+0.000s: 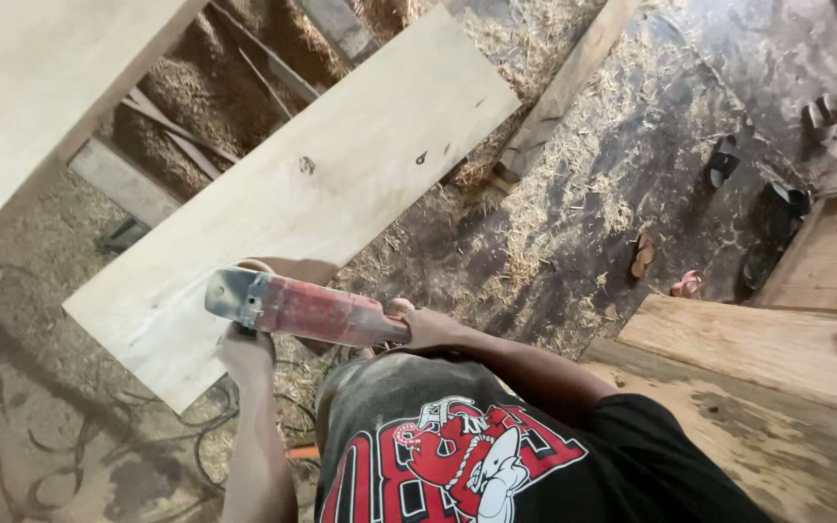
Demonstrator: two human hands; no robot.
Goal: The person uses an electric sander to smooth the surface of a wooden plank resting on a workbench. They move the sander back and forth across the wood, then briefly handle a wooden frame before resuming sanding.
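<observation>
Red power tool (307,310) held level in both hands.
Right hand (433,329) clenched its rear; left hand (244,351) gripped underneath its scuffed metal front, beside the pale board's (312,194) near edge.

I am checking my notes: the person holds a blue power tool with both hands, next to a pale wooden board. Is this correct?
Not quite. The head view shows the power tool is red with a grey metal end, not blue. The left hand and right hand do hold it, next to the pale wooden board.

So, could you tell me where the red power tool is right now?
In the head view, the red power tool sits low and left of centre, held by the left hand and right hand, at the near edge of the pale wooden board.
</observation>
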